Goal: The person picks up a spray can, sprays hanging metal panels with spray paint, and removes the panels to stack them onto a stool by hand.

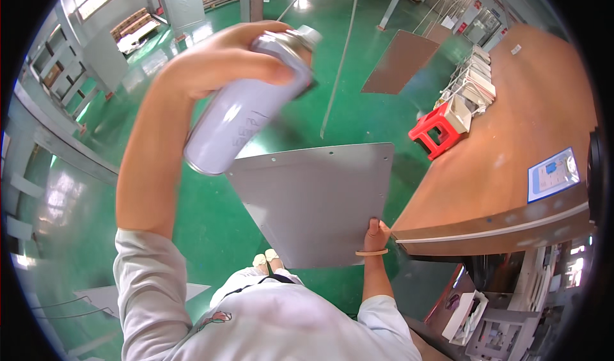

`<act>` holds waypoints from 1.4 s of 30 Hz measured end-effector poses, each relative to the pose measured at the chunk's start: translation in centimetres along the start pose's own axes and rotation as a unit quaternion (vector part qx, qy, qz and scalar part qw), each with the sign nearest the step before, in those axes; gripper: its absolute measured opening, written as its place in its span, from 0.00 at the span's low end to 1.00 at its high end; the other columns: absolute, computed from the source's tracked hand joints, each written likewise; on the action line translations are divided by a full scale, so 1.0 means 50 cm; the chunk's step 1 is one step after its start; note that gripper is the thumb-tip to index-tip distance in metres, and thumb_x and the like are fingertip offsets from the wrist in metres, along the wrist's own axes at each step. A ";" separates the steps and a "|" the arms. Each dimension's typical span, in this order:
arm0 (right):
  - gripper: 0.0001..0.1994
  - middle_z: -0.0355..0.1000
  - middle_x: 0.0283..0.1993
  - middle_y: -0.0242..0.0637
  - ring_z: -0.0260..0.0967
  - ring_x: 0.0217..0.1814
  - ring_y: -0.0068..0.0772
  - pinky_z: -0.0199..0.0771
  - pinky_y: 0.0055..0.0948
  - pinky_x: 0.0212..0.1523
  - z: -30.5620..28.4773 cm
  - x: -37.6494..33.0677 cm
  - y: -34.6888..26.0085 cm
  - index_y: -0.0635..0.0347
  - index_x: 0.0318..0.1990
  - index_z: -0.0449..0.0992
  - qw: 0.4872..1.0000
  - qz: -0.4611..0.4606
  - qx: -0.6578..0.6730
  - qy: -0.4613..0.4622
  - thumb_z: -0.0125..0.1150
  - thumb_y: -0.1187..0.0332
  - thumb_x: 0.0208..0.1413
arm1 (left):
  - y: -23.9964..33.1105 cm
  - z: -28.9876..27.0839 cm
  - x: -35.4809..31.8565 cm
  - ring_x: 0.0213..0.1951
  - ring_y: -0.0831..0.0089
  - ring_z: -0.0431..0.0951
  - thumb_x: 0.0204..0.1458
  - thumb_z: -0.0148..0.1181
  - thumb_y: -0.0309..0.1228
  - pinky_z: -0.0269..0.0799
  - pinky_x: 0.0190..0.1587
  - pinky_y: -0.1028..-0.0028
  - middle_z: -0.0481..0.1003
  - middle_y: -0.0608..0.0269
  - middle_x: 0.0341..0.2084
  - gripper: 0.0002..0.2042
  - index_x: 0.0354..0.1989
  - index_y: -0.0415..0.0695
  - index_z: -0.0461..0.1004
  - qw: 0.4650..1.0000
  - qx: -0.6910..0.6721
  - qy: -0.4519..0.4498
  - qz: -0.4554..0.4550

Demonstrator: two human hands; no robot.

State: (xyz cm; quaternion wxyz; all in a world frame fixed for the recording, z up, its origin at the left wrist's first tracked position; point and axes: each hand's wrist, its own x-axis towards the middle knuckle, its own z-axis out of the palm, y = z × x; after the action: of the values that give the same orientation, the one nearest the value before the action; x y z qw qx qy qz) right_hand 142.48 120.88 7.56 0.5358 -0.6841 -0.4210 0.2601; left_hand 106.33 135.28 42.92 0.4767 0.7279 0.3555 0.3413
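My left hand (227, 60) is raised high and wrapped round a pale grey-lilac spray can (236, 121). The can is tilted, with its nozzle end up toward the right and its base down to the left. Below it, a flat grey metal panel (316, 201) with small holes along its edges is held out in front of my body. My right hand (376, 235) grips the panel's lower right edge, thumb on the top face and the other fingers mostly hidden. The can appears in front of the panel's far left corner.
A long brown tabletop (505, 143) runs along the right, bearing a laminated sheet (553, 174). Beside it stand a red plastic stool (438, 131) and stacked pale pieces (476, 83). Farther off are a brown board (401, 63) and a thin pole (341, 60). A white box (465, 317) sits lower right.
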 end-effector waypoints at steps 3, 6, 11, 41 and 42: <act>0.24 0.47 0.14 0.24 0.44 0.20 0.16 0.45 0.25 0.18 0.011 -0.016 -0.011 0.64 0.14 0.57 1.000 -0.014 -0.017 0.014 0.55 0.52 0.47 | -0.025 0.033 0.077 0.39 0.71 0.72 0.33 0.61 0.34 0.67 0.42 0.73 0.70 0.58 0.39 0.33 0.53 0.38 0.61 0.998 -0.009 -0.047 -0.043; 0.25 0.47 0.14 0.23 0.45 0.20 0.17 0.46 0.26 0.18 0.006 -0.035 -0.029 0.64 0.14 0.58 0.999 -0.029 -0.026 0.030 0.55 0.52 0.47 | -0.024 0.031 0.082 0.39 0.69 0.71 0.34 0.61 0.35 0.68 0.40 0.70 0.70 0.57 0.38 0.32 0.52 0.40 0.61 0.993 -0.111 -0.045 -0.021; 0.26 0.46 0.13 0.34 0.45 0.19 0.21 0.48 0.30 0.18 -0.044 -0.038 -0.067 0.65 0.15 0.59 0.991 -0.049 -0.117 0.051 0.53 0.49 0.48 | -0.012 0.079 -0.028 0.40 0.71 0.70 0.35 0.62 0.34 0.67 0.41 0.70 0.70 0.58 0.38 0.34 0.55 0.45 0.59 0.988 -0.069 0.106 0.089; 0.33 0.62 0.15 0.52 0.60 0.19 0.54 0.60 0.40 0.21 -0.551 -0.019 -0.140 0.67 0.20 0.72 0.893 -0.205 -0.397 0.057 0.51 0.37 0.45 | -0.124 0.785 -0.647 0.32 0.60 0.76 0.29 0.66 0.27 0.74 0.31 0.70 0.69 0.49 0.38 0.26 0.44 0.48 0.68 0.798 0.278 0.534 0.035; 0.33 0.62 0.15 0.52 0.60 0.19 0.54 0.60 0.40 0.21 -0.558 -0.026 -0.144 0.67 0.20 0.72 0.893 -0.204 -0.397 0.059 0.51 0.37 0.45 | -0.123 0.776 -0.661 0.32 0.60 0.75 0.30 0.66 0.25 0.74 0.31 0.70 0.69 0.49 0.38 0.26 0.44 0.47 0.68 0.791 0.286 0.540 0.020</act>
State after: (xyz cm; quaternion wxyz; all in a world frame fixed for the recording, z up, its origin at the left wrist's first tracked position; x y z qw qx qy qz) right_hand 162.20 105.94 22.39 0.2849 -0.7531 -0.5869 -0.0843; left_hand 120.57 91.71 19.80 -0.0304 0.5349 0.6220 0.5711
